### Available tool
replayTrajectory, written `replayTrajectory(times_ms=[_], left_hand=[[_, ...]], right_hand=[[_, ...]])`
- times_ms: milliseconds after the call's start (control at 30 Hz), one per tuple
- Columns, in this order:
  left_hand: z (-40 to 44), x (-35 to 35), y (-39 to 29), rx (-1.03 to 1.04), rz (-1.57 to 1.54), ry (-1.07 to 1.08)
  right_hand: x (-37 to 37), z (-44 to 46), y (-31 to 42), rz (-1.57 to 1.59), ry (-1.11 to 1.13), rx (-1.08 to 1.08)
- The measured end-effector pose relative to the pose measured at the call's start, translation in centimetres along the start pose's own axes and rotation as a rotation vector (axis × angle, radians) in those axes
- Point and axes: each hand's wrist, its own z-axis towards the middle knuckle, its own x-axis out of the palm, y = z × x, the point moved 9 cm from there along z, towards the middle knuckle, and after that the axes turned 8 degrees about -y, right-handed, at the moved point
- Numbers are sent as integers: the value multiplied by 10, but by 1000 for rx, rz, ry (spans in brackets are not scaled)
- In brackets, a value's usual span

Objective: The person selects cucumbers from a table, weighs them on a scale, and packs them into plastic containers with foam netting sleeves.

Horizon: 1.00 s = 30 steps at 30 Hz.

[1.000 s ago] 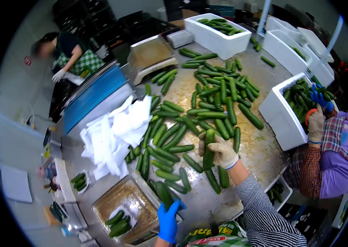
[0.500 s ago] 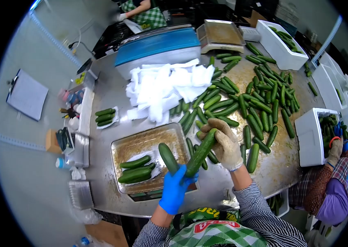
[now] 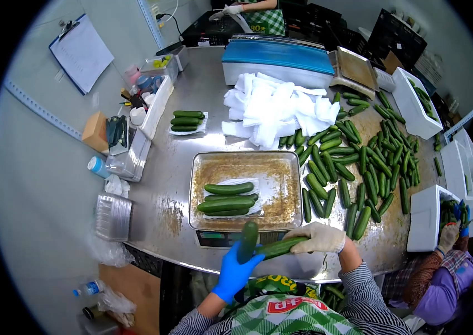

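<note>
Cucumbers (image 3: 281,247) being handled at the scale's (image 3: 280,190) near side.
Left hand (image 3: 234,272) clasps one, right hand (image 3: 326,237) grips another; moving them needs steadiness.

Left hand (image 3: 235,274): blue-gloved, curled in grip
Right hand (image 3: 323,238): pale-gloved, pointing left, gripping
Left forearm (image 3: 212,306): angled far-right
Right forearm (image 3: 351,257): angled far-left

Head view is swinging left; scale tray (image 3: 281,192) is now sitting mid-frame. Right hand (image 3: 323,238) is no longer hovering over the loose pile (image 3: 363,220); it's holding its second cucumber (image 3: 281,248) nearly level, far end meeting left hand (image 3: 236,273). Left's first cucumber (image 3: 248,243) is now standing near upright.
</note>
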Motion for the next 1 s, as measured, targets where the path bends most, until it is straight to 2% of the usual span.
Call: replayTrajectory(times_ms=[67,100,200,267,400,467,500,567,667,700,767,800,833,867,933,967,1000], left_hand=[[-6,-14,15,-81,-76,17],[-8,-19,16,-102,-249,-23],[-3,-42,15,-130,-214,-121],[4,-53,12,-117,-272,-122],[18,-79,21,-213,-255,-219],[28,-86,18,-84,-300,-182],[29,-88,18,-146,-326,-256],[30,-83,8,-158,-287,-222],[30,-69,17,-198,-205,-171],[37,-70,41,-204,-157,-120],[22,-29,23,-249,-30,-157],[15,-1,13,-299,64,-66],[25,-3,45,-223,181,-17],[36,-5,77,-145,295,32],[2,63,2,862,737,128],[19,58,52,237,576,246],[4,92,7,-19,585,345]], right_hand=[[9,1,-4,39,-2,37],[9,-1,-3,96,-23,86],[-3,-11,-6,319,-221,150],[-15,-12,-12,500,-402,112],[-22,-5,-19,622,-482,71],[-26,-6,-17,697,-539,8],[-29,-9,-19,793,-559,-44],[-39,-16,-27,954,-639,-135],[-61,-36,-68,878,-835,5],[-76,-41,-94,615,-961,37],[-101,-58,-112,487,-1081,195],[-112,-56,-140,394,-1127,261],[-127,-61,-156,69,-1296,227],[-137,-72,-139,55,-1306,271],[-156,-60,-160,-134,-1283,249],[-156,-60,-172,-188,-1198,366],[-161,-63,-165,-280,-1210,348]])
